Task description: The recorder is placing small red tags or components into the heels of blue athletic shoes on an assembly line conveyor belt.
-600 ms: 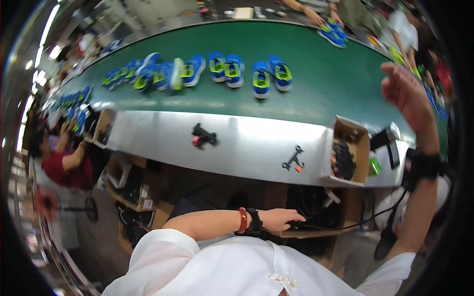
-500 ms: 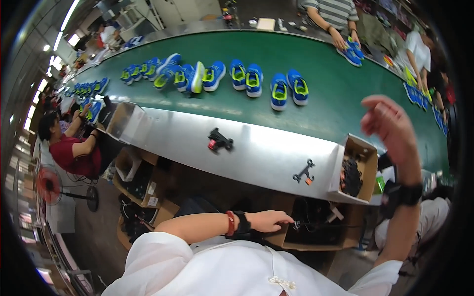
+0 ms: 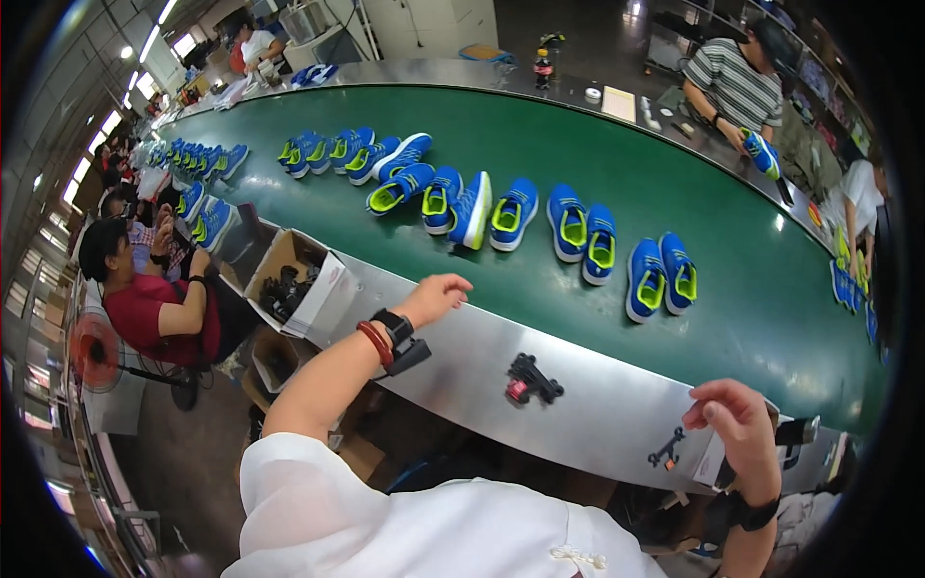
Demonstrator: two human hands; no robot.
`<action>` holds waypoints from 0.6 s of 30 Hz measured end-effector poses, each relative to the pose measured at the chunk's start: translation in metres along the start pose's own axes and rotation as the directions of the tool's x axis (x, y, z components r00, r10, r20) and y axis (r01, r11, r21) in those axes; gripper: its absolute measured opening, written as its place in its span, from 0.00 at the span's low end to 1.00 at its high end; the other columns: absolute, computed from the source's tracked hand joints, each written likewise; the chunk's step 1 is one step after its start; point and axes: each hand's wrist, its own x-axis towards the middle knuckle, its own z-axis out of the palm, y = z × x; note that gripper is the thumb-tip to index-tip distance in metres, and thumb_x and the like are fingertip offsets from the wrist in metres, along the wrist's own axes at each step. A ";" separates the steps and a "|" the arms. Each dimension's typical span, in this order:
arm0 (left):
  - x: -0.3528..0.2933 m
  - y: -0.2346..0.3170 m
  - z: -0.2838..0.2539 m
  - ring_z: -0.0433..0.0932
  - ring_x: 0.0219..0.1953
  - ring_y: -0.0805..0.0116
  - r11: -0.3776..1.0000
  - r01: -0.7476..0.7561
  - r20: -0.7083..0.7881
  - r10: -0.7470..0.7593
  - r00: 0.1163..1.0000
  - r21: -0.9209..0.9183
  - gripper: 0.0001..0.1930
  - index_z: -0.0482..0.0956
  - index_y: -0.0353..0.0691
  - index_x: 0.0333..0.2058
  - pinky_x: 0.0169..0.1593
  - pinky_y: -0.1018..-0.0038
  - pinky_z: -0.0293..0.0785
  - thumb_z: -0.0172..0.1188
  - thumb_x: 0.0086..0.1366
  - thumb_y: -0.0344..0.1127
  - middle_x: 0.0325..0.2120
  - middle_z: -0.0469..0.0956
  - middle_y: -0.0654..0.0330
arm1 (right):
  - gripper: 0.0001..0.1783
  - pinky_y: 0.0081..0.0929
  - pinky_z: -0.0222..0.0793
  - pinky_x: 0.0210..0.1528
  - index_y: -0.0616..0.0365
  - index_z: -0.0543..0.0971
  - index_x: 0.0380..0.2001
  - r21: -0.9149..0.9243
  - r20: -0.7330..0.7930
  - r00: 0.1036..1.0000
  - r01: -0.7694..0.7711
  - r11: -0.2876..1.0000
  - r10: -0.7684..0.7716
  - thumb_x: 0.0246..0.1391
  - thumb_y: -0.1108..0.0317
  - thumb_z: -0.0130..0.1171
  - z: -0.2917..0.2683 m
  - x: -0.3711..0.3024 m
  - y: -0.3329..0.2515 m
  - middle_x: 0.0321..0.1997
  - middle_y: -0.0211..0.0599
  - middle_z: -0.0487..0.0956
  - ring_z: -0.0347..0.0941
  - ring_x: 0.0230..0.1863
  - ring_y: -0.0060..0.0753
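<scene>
My left hand (image 3: 438, 299) is over the near edge of the green conveyor belt, holding nothing, with its fingers loosely apart. Blue sneakers with lime linings lie on the belt beyond it; the nearest is a single sneaker (image 3: 514, 215). My right hand (image 3: 737, 419) hovers at the right, empty and half curled with the fingers apart. Just left of it, a black plastic shoe hanger (image 3: 665, 449) with an orange piece lies on the metal ledge. A bundle of black hangers (image 3: 535, 380) with a red piece rests between my hands. The rightmost sneaker pair (image 3: 660, 277) stands beyond my right hand.
The green belt (image 3: 540, 308) runs along a metal ledge (image 3: 453, 385). A cardboard box (image 3: 328, 294) of black pieces stands at the left, beside a seated person in red (image 3: 164, 308). Across the belt, a person in stripes (image 3: 737, 82) holds a sneaker (image 3: 761, 154). My right arm partly hides another box.
My left hand has risen from below the ledge to the belt's edge. My right hand has come lower and nearer. The view has shifted, and the person across has lifted a sneaker.
</scene>
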 end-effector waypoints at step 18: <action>0.046 -0.008 -0.126 0.77 0.36 0.74 0.956 0.293 -0.093 -0.293 0.952 -0.009 0.15 0.72 0.40 0.49 0.38 0.78 0.72 0.51 0.63 0.35 0.37 0.77 0.62 | 0.11 0.35 0.67 0.48 0.61 0.75 0.41 0.528 0.622 0.423 0.395 0.752 -0.659 0.55 0.72 0.52 0.096 0.106 -0.041 0.41 0.50 0.75 0.71 0.45 0.49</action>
